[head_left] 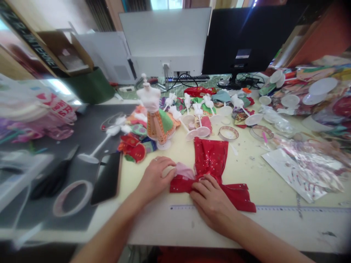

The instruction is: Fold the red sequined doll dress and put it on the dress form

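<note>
A red sequined cloth (211,160) lies on the cream table (153,233), shaped like a small garment with a long upper panel and sideways arms. Pink cloth (183,170) shows at its middle. My left hand (153,179) curls over the pink cloth's left edge and the red fabric. My right hand (211,204) lies across the red cloth's lower part, fingers pressing it down. A white dress form (148,98) wearing an orange and green skirt (158,126) stands beyond my left hand, apart from it.
Several white doll stands (192,126) and colourful cloth scraps (135,148) crowd the table's far side. A phone (106,178) lies left of my left hand. A ruler (298,208) runs along the front. A printed plastic sheet (301,175) lies right; monitors (241,40) stand behind.
</note>
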{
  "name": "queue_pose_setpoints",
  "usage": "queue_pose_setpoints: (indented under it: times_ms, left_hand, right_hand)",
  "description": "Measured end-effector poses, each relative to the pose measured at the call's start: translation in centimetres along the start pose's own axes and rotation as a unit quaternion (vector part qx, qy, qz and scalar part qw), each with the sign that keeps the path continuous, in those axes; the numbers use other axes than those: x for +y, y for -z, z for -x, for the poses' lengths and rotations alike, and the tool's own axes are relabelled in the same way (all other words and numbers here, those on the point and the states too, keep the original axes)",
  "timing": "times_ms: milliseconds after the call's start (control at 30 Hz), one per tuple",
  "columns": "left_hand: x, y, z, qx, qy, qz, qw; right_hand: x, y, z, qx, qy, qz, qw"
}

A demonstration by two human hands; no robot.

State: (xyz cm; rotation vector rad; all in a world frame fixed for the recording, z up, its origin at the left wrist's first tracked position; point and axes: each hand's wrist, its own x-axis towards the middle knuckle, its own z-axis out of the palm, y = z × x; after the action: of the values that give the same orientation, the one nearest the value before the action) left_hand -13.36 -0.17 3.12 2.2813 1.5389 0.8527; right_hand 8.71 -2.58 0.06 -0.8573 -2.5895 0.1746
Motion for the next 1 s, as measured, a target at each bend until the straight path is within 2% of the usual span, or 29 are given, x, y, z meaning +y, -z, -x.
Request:
queue_pose_setpoints:
  times_ms: [67,167,233,333,500,600,667,767,900,1000]
  left_hand:
    - [0.9,0.2,0.8,-0.032,-0.027,-0.001,0.999]
    - [2.2,-0.4,2.5,-0.082,-0.068,-0.019,0.994]
    - [2.7,-1.2,3.9,-0.1,-0.102,-0.083,0.986]
    - [3.3,-2.3,5.8,-0.072,-0.11,-0.128,0.983]
    - [4.4,-3.4,7.9,-0.037,-0.107,-0.118,0.987]
    - [4.9,-3.8,8.4,-0.005,-0.109,-0.123,0.986]
    - [4.9,-4.0,8.5,0.014,-0.112,-0.129,0.985]
    - [4.8,-4.1,8.4,0.008,-0.106,-0.133,0.985]
    - [4.5,-4.2,8.1,-0.008,-0.098,-0.129,0.987]
    - [4.5,-4.2,8.0,-0.007,-0.094,-0.119,0.988]
  right_hand:
    - [0.1,-0.1,0.1,-0.005,0.006,0.0,1.0]
    - [0.3,-0.2,0.2,-0.011,0.013,0.001,1.0]
    - [0.4,-0.2,0.4,-0.014,0.016,0.004,1.0]
    - [0.6,0.0,0.9,-0.03,0.023,0.004,0.999]
    - [0.6,1.6,1.9,-0.045,0.017,-0.037,0.998]
    - [0.6,2.8,1.5,-0.028,-0.005,-0.069,0.997]
    - [0.8,3.1,0.6,0.004,-0.031,-0.055,0.998]
    - [1.3,2.7,-1.3,0.039,-0.07,-0.003,0.997]
    - [1.9,1.3,-3.4,0.011,-0.096,0.048,0.994]
    - [2.0,0.6,-4.0,0.0,-0.099,0.036,0.994]
